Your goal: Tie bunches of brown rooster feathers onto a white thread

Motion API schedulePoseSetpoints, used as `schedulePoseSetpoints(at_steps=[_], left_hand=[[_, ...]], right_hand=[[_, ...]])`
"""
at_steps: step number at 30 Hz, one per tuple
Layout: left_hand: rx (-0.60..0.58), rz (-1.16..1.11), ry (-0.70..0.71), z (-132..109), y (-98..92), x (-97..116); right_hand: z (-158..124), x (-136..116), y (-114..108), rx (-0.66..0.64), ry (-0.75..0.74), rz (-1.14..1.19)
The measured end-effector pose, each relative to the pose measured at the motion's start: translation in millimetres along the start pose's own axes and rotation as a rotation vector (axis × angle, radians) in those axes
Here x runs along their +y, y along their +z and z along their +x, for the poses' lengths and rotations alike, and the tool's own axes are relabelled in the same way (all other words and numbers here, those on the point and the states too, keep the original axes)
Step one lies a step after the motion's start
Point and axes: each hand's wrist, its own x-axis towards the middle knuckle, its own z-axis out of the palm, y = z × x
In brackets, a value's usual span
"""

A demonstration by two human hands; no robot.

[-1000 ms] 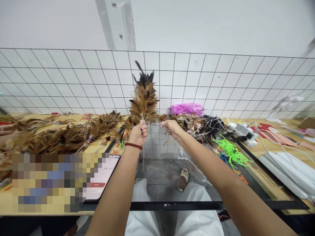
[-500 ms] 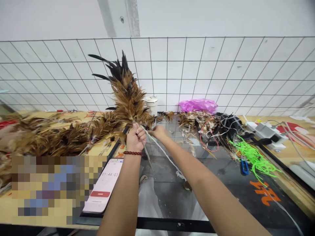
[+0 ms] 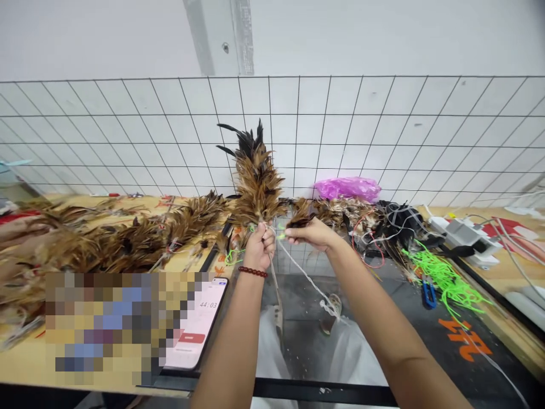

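My left hand (image 3: 260, 247), with a dark red bead bracelet, is closed around the base of a feather duster (image 3: 259, 182). Its brown feathers point up, with black ones at the top. A thin stick (image 3: 276, 284) runs down below this hand. Also from there, a white twisted cord (image 3: 300, 271) slants down to the right, to a knotted clump. To the right of the duster's base, my right hand (image 3: 313, 234) is closed in a pinch at a bright green string (image 3: 281, 234). More green string (image 3: 233, 257) shows left of my left hand.
Brown feather bundles (image 3: 106, 244) cover the left side, where another person's hand (image 3: 21, 230) rests. A phone (image 3: 198, 324) lies by my left forearm. To the right are loose feathers (image 3: 340, 213), a pink plastic bag (image 3: 348, 188), green strings (image 3: 447, 278), blue-handled snips (image 3: 428, 292) and power adapters (image 3: 468, 233).
My right hand has moved away from the left hand to the right, and green string now shows between them. The view has shifted, and the duster appears lower and farther right.
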Motion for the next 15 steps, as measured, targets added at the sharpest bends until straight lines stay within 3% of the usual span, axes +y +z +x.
schedulePoseSetpoints(at_steps=[2, 5, 10, 15], left_hand=[[0.040, 0.076, -0.005, -1, 3.7, -2], [0.036, 0.142, -0.034, -4, 8.8, -5], [-0.030, 0.182, -0.063, -6, 12.4, -8], [-0.071, 0.153, -0.022, -6, 12.1, -7]], right_hand=[[-1, 0, 17, -0.022, -0.095, 0.065], [11, 5, 32, 0.152, -0.185, 0.018], [20, 17, 27, 0.404, -0.184, -0.192], [17, 22, 26, 0.471, -0.289, -0.139]])
